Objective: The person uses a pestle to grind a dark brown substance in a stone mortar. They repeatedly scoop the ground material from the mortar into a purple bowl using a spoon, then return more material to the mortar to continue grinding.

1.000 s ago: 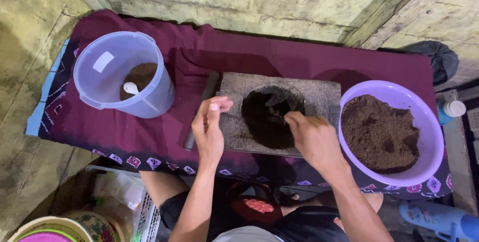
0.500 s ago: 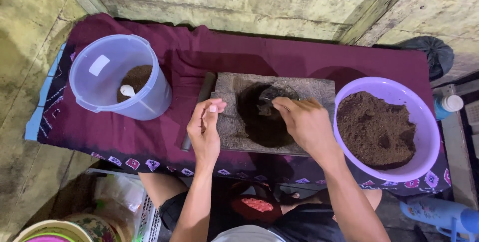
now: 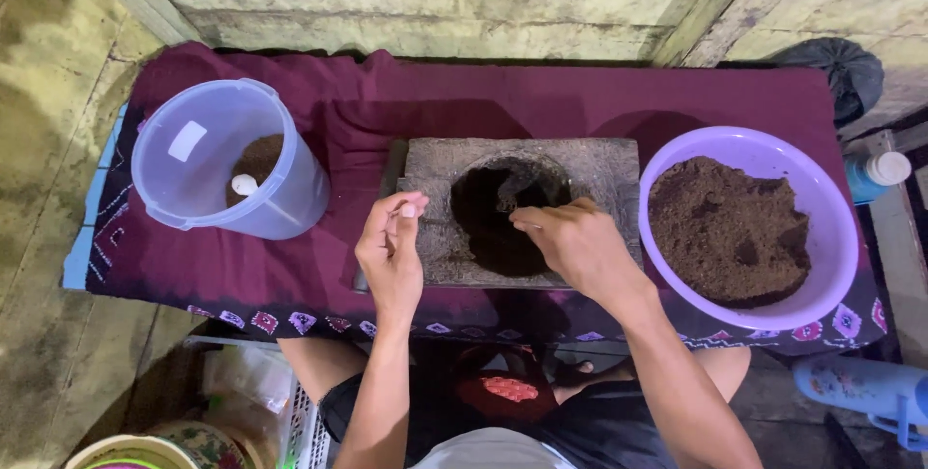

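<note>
Head view: a grey stone slab (image 3: 435,174) with a round hollow of dark brown powder (image 3: 498,218) lies between the hands. The right hand (image 3: 580,247) grips a thin tool, seemingly a spoon, over the hollow. The left hand (image 3: 390,251), fingers pinched together, hovers at the slab's left edge; whether it holds anything cannot be told.

Dim, even light from above, picture mostly sharp

Soft shadows fall beside the clear tub (image 3: 224,161) and lilac basin (image 3: 841,237) on the surface (image 3: 541,102); wide-lens bending at edges, corners darker, slight blur low down.
</note>
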